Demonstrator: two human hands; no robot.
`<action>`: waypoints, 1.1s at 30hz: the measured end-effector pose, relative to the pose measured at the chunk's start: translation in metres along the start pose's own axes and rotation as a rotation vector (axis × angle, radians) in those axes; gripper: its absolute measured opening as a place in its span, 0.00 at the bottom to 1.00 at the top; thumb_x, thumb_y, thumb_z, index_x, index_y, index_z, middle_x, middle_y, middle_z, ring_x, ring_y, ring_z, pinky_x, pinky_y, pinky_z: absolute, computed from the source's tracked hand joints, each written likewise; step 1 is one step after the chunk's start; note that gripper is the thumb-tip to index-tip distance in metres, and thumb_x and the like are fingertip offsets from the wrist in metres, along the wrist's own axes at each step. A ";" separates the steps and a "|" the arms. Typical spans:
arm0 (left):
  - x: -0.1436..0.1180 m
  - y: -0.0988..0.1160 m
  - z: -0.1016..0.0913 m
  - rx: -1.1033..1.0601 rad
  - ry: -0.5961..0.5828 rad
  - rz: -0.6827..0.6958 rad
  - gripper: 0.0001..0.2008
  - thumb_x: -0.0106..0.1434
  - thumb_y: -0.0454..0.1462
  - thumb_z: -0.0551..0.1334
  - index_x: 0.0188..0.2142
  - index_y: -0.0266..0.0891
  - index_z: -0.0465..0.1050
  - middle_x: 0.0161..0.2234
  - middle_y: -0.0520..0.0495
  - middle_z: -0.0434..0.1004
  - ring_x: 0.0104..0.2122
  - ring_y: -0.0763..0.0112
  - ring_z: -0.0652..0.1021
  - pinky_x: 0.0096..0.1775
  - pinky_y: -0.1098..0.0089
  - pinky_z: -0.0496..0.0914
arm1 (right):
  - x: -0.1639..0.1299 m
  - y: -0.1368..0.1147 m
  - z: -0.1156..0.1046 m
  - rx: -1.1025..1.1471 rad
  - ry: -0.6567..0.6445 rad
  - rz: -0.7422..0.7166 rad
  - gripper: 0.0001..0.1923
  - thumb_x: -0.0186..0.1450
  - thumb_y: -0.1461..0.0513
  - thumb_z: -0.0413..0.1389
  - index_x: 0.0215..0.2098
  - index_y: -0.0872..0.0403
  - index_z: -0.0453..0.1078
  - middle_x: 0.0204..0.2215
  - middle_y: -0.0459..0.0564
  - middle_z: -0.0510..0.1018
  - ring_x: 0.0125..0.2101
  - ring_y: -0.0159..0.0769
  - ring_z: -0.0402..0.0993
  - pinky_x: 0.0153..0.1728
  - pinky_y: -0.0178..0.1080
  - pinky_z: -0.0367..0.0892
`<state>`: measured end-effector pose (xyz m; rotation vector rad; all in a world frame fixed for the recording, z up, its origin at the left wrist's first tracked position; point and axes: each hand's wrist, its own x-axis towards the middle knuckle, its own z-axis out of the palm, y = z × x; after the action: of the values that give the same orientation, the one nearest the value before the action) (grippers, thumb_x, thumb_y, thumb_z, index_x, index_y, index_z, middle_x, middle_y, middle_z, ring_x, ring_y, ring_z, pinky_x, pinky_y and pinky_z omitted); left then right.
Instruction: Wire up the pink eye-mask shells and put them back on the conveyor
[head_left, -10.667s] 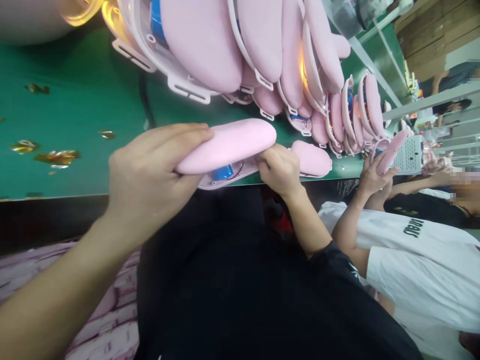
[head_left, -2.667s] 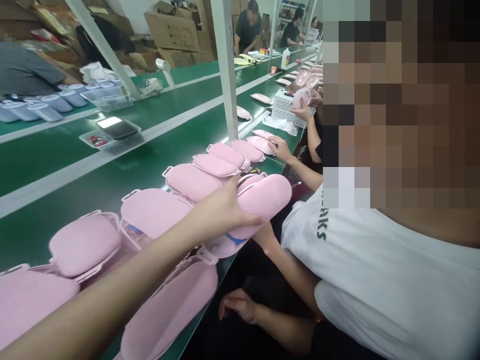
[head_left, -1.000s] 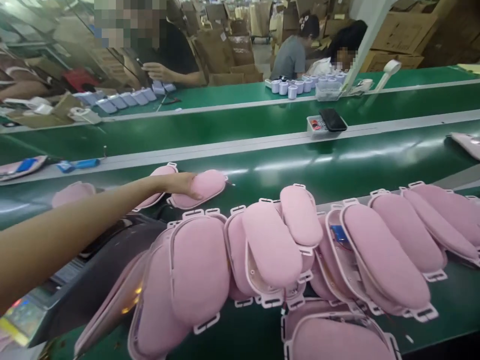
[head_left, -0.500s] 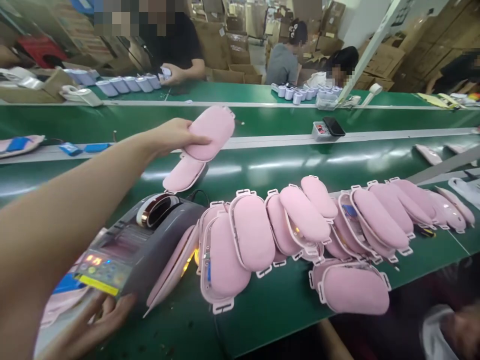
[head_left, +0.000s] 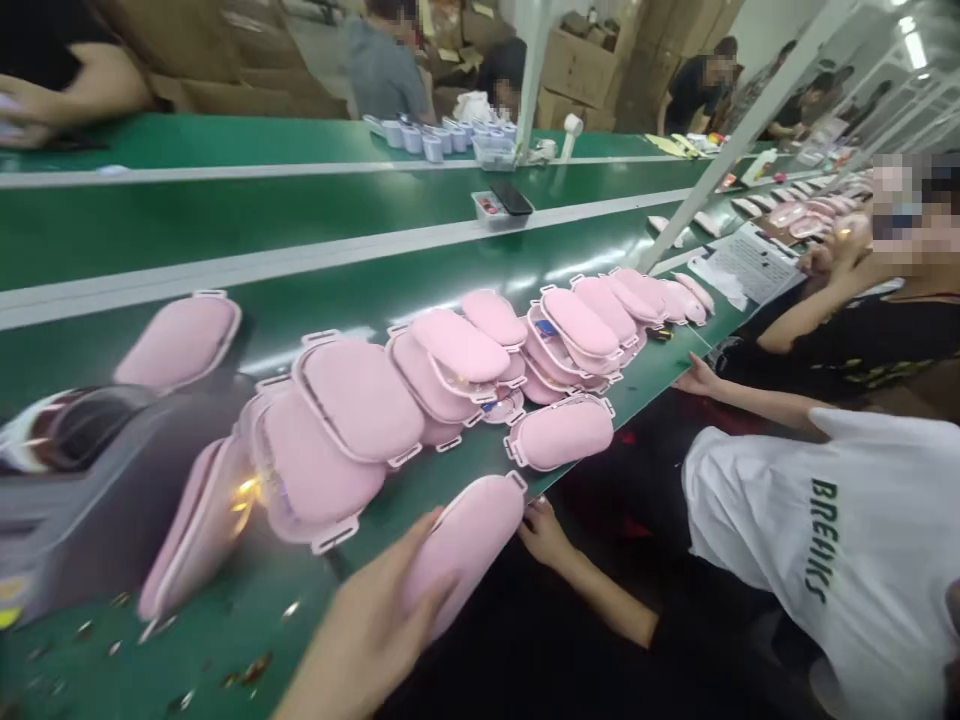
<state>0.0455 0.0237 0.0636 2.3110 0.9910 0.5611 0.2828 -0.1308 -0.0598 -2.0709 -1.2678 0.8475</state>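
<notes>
One soft, oval pink pad is clasped by left-hand fingers; the right hand touches its end, grip unclear. About a dozen similar pads are overlapped on the green worktop.

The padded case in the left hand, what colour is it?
Pink; the padded case, held by the left hand, shows in the head view.

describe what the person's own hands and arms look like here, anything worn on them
Both are bare: no gloves, rings, watch or wristband show. The left hand comes up from the bottom edge with only a short, sleeveless stretch of wrist in view. The right hand leads to a bare, sleeveless forearm running down into dark clothing.
</notes>
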 end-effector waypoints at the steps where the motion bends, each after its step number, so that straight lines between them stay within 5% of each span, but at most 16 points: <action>1: -0.014 0.002 0.014 0.011 0.022 -0.010 0.24 0.76 0.54 0.62 0.63 0.45 0.75 0.54 0.42 0.83 0.49 0.55 0.85 0.49 0.59 0.83 | -0.001 0.003 0.001 -0.014 -0.047 0.008 0.13 0.77 0.55 0.60 0.54 0.53 0.78 0.57 0.55 0.81 0.56 0.45 0.80 0.60 0.54 0.77; 4: -0.027 0.004 0.056 0.080 0.155 -0.100 0.27 0.78 0.51 0.56 0.68 0.40 0.70 0.54 0.37 0.83 0.49 0.50 0.86 0.47 0.56 0.83 | -0.008 0.004 -0.010 -0.043 -0.252 0.000 0.13 0.77 0.62 0.54 0.42 0.54 0.82 0.48 0.57 0.86 0.52 0.48 0.83 0.60 0.53 0.76; 6: -0.022 0.005 0.072 0.118 0.240 -0.156 0.29 0.78 0.50 0.55 0.71 0.37 0.65 0.59 0.31 0.78 0.55 0.48 0.83 0.52 0.53 0.82 | -0.013 -0.008 -0.033 -0.036 -0.454 -0.058 0.10 0.73 0.62 0.59 0.40 0.52 0.84 0.41 0.53 0.88 0.45 0.46 0.86 0.52 0.47 0.79; 8: -0.018 0.008 0.079 0.151 0.316 -0.171 0.31 0.78 0.50 0.57 0.73 0.36 0.61 0.63 0.28 0.72 0.61 0.45 0.79 0.58 0.49 0.79 | -0.012 -0.035 -0.062 -0.002 -0.663 -0.144 0.06 0.69 0.58 0.66 0.42 0.48 0.85 0.37 0.46 0.88 0.38 0.40 0.87 0.44 0.39 0.79; 10: -0.020 0.012 0.078 0.185 0.379 -0.153 0.32 0.76 0.50 0.60 0.72 0.36 0.62 0.65 0.26 0.69 0.64 0.41 0.75 0.62 0.44 0.75 | -0.002 -0.079 -0.089 0.050 -0.731 -0.268 0.11 0.70 0.54 0.65 0.49 0.45 0.84 0.40 0.44 0.88 0.38 0.35 0.86 0.43 0.35 0.78; 13: -0.027 0.014 0.063 0.229 0.467 -0.103 0.26 0.75 0.48 0.61 0.67 0.40 0.68 0.60 0.29 0.73 0.61 0.42 0.75 0.63 0.43 0.71 | 0.032 -0.160 -0.108 0.034 -0.339 -0.515 0.16 0.76 0.52 0.58 0.57 0.49 0.79 0.49 0.52 0.86 0.48 0.41 0.84 0.55 0.43 0.78; 15: -0.026 0.008 0.045 0.255 0.529 -0.097 0.22 0.75 0.46 0.61 0.65 0.42 0.70 0.55 0.32 0.76 0.56 0.46 0.77 0.63 0.44 0.70 | 0.062 -0.210 -0.101 -0.135 -0.090 -0.532 0.21 0.77 0.51 0.56 0.64 0.47 0.74 0.62 0.57 0.80 0.58 0.49 0.80 0.61 0.52 0.77; 18: -0.011 -0.007 0.013 0.299 0.598 -0.164 0.29 0.75 0.49 0.61 0.69 0.41 0.65 0.59 0.28 0.73 0.60 0.40 0.74 0.64 0.39 0.67 | 0.104 -0.254 -0.072 -0.405 0.000 -0.455 0.34 0.75 0.44 0.58 0.74 0.46 0.64 0.77 0.63 0.62 0.65 0.64 0.75 0.58 0.62 0.80; 24: 0.030 -0.028 -0.018 0.357 0.504 -0.252 0.46 0.68 0.59 0.65 0.74 0.33 0.60 0.70 0.18 0.63 0.66 0.22 0.67 0.61 0.29 0.65 | 0.128 -0.263 -0.040 -0.448 0.061 -0.390 0.40 0.73 0.40 0.59 0.77 0.42 0.60 0.79 0.60 0.60 0.69 0.67 0.70 0.64 0.67 0.76; 28: 0.046 -0.026 -0.021 0.346 0.463 -0.194 0.39 0.71 0.55 0.63 0.74 0.40 0.62 0.73 0.27 0.64 0.70 0.29 0.66 0.66 0.34 0.62 | 0.129 -0.260 -0.050 -0.399 0.007 -0.384 0.36 0.78 0.45 0.53 0.79 0.45 0.58 0.79 0.60 0.60 0.71 0.66 0.69 0.67 0.69 0.71; 33: 0.060 -0.028 -0.025 0.290 0.402 -0.090 0.31 0.74 0.50 0.61 0.73 0.47 0.66 0.71 0.38 0.71 0.70 0.37 0.69 0.69 0.40 0.60 | 0.141 -0.251 -0.066 -0.249 -0.069 -0.430 0.32 0.77 0.50 0.55 0.77 0.46 0.62 0.77 0.54 0.64 0.78 0.51 0.60 0.77 0.59 0.60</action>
<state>0.0552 0.0925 0.0743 2.4377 1.4388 0.9213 0.2432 0.0877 0.1354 -1.8491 -1.8488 0.5916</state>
